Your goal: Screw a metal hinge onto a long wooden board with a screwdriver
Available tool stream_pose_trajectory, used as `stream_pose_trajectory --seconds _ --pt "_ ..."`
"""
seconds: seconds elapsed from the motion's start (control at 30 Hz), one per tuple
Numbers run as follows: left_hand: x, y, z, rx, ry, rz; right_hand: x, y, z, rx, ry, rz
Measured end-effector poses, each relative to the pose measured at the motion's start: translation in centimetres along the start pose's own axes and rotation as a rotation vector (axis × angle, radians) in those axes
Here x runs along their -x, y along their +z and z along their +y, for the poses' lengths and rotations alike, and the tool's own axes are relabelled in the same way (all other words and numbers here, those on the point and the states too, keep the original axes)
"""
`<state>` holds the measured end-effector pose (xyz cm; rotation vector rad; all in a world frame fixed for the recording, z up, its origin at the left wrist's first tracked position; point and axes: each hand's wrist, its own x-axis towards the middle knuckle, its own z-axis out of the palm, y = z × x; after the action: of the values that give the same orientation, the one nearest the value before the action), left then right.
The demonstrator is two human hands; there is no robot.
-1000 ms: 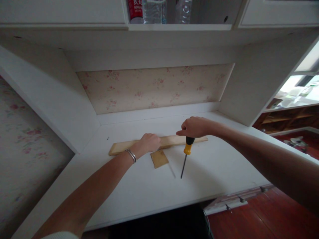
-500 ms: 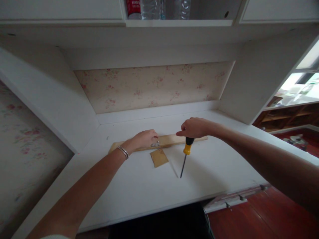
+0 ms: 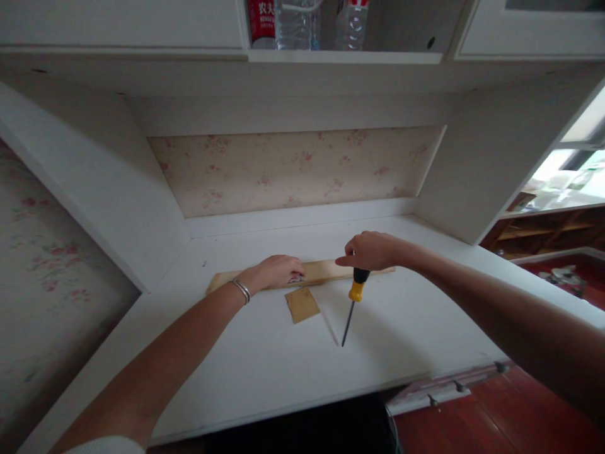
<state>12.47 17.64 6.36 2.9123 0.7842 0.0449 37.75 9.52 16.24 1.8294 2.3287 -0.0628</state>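
Note:
My right hand (image 3: 373,250) is wrapped round the handle of a screwdriver (image 3: 356,290) with a black and yellow grip. Its shaft points down, with the tip close to or on the white desktop; contact is unclear. On the far part of the desktop lies a long, pale wooden board (image 3: 326,271). My left hand (image 3: 276,271) rests over the board, fingers curled down onto a small silvery metal piece (image 3: 296,279) that they partly cover. Just in front of the board is a square, tan wooden piece (image 3: 302,305).
White side panels (image 3: 454,170) flank the desk (image 3: 246,366), and a shelf above holds clear plastic bottles (image 3: 295,25) and a red package (image 3: 263,22). Below right, a part with several knobs (image 3: 457,386) juts out over the red floor (image 3: 496,416).
The view has tilted slightly up, showing more of the shelf. My left fingers have come down over the metal piece, covering more of it. My right hand holds the screwdriver much as before.

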Motion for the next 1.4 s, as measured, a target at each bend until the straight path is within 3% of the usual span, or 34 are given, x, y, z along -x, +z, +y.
stream_pose_trajectory --seconds 0.27,0.43,0.6,0.87,1.13,1.4 --pt "-1.4 0.1 -0.6 0.191 -0.116 -0.072 -0.1 0.2 0.2 0.007 -0.014 -0.013" --pt "-1.5 0.3 -1.1 0.240 -0.081 -0.168 -0.2 0.5 0.4 0.007 -0.001 -0.007" --pt "-1.6 0.4 -1.3 0.240 -0.039 -0.183 -0.2 0.7 0.4 0.014 -0.026 -0.013" --pt "-1.7 0.6 -1.2 0.406 -0.199 -0.159 0.3 0.6 0.1 -0.003 -0.035 -0.006" --pt "-2.0 0.6 -1.0 0.435 -0.187 -0.207 0.0 1.0 0.3 -0.008 -0.045 0.004" --pt "-1.8 -0.4 -0.6 0.463 -0.258 -0.191 0.2 0.7 0.1 -0.017 -0.037 -0.003"
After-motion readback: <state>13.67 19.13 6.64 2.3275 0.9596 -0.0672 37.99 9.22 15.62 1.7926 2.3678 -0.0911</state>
